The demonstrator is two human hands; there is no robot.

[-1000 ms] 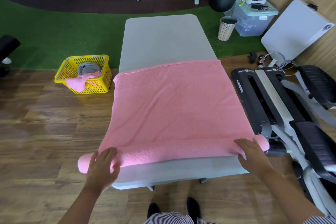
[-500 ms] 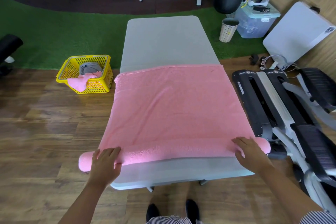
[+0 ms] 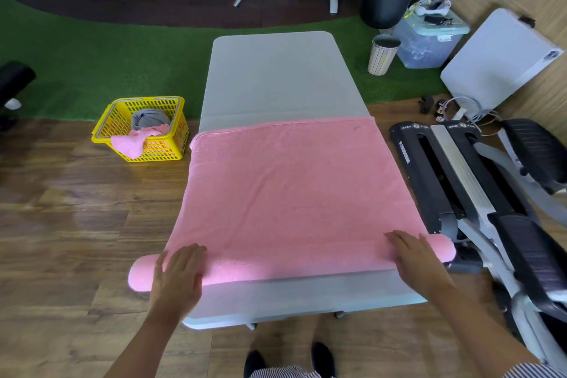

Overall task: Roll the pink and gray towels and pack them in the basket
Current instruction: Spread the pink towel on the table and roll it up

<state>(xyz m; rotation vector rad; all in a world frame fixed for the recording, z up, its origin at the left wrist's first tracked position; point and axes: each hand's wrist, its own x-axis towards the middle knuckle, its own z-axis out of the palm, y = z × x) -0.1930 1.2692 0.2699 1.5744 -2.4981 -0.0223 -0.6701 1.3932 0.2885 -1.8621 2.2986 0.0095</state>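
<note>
Roll advanced; left hand (image 3: 179, 275), right hand (image 3: 414, 258) flat atop pink towel (image 3: 291, 187).

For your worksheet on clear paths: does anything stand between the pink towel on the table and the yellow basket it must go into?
Nothing visible does. Bare wooden floor lies between the pink towel and the yellow basket, left of the table.
</note>
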